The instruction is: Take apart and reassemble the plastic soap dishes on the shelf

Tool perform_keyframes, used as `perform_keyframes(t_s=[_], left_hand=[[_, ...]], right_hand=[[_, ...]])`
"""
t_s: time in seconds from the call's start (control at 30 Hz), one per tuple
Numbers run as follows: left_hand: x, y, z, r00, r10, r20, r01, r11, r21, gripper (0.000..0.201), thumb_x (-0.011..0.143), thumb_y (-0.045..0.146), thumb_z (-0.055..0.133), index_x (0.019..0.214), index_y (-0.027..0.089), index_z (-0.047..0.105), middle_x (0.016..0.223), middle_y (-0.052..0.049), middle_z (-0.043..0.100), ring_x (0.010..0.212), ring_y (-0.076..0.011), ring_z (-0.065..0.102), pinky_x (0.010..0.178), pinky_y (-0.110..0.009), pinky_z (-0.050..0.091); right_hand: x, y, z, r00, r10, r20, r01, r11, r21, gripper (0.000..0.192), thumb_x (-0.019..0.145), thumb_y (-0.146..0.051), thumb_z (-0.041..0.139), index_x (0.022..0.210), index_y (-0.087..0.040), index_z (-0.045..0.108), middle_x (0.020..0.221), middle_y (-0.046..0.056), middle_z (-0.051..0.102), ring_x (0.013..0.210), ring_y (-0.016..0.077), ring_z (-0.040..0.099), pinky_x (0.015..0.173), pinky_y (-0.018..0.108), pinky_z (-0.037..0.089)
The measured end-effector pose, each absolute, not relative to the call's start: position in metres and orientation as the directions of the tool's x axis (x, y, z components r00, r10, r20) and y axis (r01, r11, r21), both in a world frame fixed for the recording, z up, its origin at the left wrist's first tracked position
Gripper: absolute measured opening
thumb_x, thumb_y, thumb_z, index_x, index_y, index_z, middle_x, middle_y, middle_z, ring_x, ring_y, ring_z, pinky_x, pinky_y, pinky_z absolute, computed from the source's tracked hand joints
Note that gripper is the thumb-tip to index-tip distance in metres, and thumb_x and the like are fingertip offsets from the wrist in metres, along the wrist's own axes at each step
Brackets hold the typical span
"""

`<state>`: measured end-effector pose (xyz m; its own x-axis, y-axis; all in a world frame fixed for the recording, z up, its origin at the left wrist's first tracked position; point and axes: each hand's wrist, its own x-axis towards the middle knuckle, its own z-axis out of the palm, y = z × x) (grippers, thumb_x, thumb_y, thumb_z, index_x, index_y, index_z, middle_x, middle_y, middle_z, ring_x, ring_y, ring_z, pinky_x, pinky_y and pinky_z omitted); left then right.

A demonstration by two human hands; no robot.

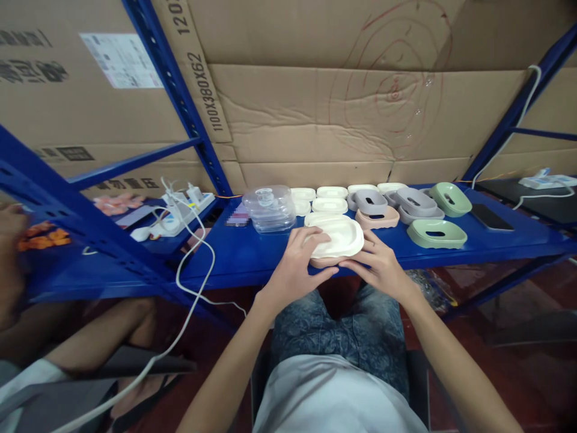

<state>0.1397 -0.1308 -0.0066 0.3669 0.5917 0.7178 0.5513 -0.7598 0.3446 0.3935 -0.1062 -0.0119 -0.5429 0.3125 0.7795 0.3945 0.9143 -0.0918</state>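
Both my hands hold one soap-dish-like piece at the front edge of the blue shelf [252, 255]: a white tray insert [339, 236] seated on a pink base [325, 262]. My left hand [295, 258] grips its left side, fingers lying over the white top. My right hand [381, 261] grips the right side. Behind it lie several loose white inserts [331, 192], grey bases [370, 201], a pink base [377, 219] and two green bases [436, 233].
A clear plastic lidded box [269, 208] stands left of the parts. A power strip with white cables [180, 210] lies further left. A dark phone [491, 216] rests at the right. Cardboard boxes back the shelf. Another person's hand [9, 222] and leg [103, 337] are at far left.
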Motion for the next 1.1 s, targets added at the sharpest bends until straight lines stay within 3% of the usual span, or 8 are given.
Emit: perform_keyframes(t_s=[0.17,0.27,0.37,0.53,0.63,0.77,0.93,1.1], left_hand=[[0.134,-0.124,-0.012,0.382,0.608,0.696,0.603,-0.735,0.311,0.074,0.093,0.031,0.088,0.159,0.027,0.055,0.144,-0.015,0.063,0.136,-0.0357,0.057,0.118,-0.058,0.052],[0.132,-0.122,-0.013,0.352,0.576,0.738,0.590,-0.748,0.302,0.063,0.097,0.036,0.084,0.155,0.026,0.062,0.141,-0.014,0.066,0.134,-0.0344,0.059,0.117,-0.056,0.053],[0.128,-0.119,-0.013,0.275,0.552,0.787,0.563,-0.756,0.334,0.044,0.103,0.025,0.073,0.147,0.024,0.070,0.136,-0.012,0.070,0.130,-0.0303,0.064,0.114,-0.051,0.054],[0.112,-0.110,-0.015,0.085,0.561,0.823,0.631,-0.670,0.391,0.037,0.105,0.026,0.070,0.141,0.020,0.074,0.130,-0.012,0.074,0.122,-0.0289,0.067,0.110,-0.048,0.057],[0.106,-0.105,-0.019,0.094,0.555,0.827,0.699,-0.628,0.342,0.038,0.105,0.028,0.071,0.142,0.019,0.074,0.128,-0.013,0.074,0.122,-0.0311,0.066,0.110,-0.051,0.056],[0.117,-0.105,-0.027,0.224,0.530,0.818,0.702,-0.670,0.243,0.057,0.105,0.026,0.069,0.160,0.020,0.058,0.131,-0.015,0.072,0.128,-0.0346,0.063,0.114,-0.055,0.054],[0.137,-0.109,-0.036,0.233,0.530,0.815,0.667,-0.697,0.263,0.093,0.106,0.037,0.071,0.180,0.023,0.016,0.138,-0.019,0.069,0.129,-0.0353,0.065,0.113,-0.053,0.055],[0.142,-0.112,-0.043,0.099,0.516,0.851,0.719,-0.628,0.298,0.096,0.105,0.049,0.072,0.179,0.024,0.017,0.137,-0.018,0.066,0.122,-0.0322,0.069,0.106,-0.045,0.059]], right_hand=[[0.389,-0.104,-0.019,-0.499,0.341,0.797,0.408,0.903,-0.131,0.015,0.103,-0.025,0.076,0.116,-0.028,0.083,0.118,0.007,0.082,0.131,0.0317,0.069,0.119,0.062,0.057],[0.387,-0.104,-0.018,-0.460,0.355,0.814,0.406,0.899,-0.163,0.009,0.103,-0.026,0.077,0.109,-0.027,0.083,0.115,0.007,0.083,0.127,0.0312,0.071,0.117,0.061,0.058],[0.388,-0.103,-0.015,-0.439,0.346,0.829,0.383,0.907,-0.176,0.012,0.101,-0.025,0.079,0.113,-0.027,0.081,0.114,0.007,0.083,0.123,0.0306,0.072,0.114,0.058,0.059],[0.407,-0.101,-0.002,-0.375,0.373,0.849,0.427,0.882,-0.199,0.019,0.101,-0.024,0.078,0.120,-0.027,0.080,0.113,0.007,0.084,0.112,0.0296,0.075,0.105,0.054,0.062],[0.422,-0.100,0.006,-0.249,0.424,0.871,0.534,0.810,-0.241,0.016,0.101,-0.028,0.078,0.117,-0.027,0.080,0.114,0.008,0.084,0.113,0.0318,0.076,0.107,0.056,0.060],[0.423,-0.103,0.008,-0.108,0.452,0.886,0.581,0.752,-0.313,0.015,0.099,-0.034,0.080,0.112,-0.028,0.079,0.112,0.009,0.083,0.113,0.0342,0.076,0.109,0.060,0.059],[0.392,-0.110,-0.003,-0.231,0.423,0.876,0.464,0.839,-0.283,0.016,0.101,-0.028,0.078,0.116,-0.029,0.078,0.114,0.007,0.084,0.116,0.0321,0.076,0.110,0.059,0.060],[0.368,-0.116,-0.012,-0.273,0.432,0.860,0.397,0.865,-0.308,0.015,0.103,-0.028,0.075,0.117,-0.029,0.079,0.117,0.009,0.083,0.118,0.0325,0.076,0.109,0.060,0.061]])
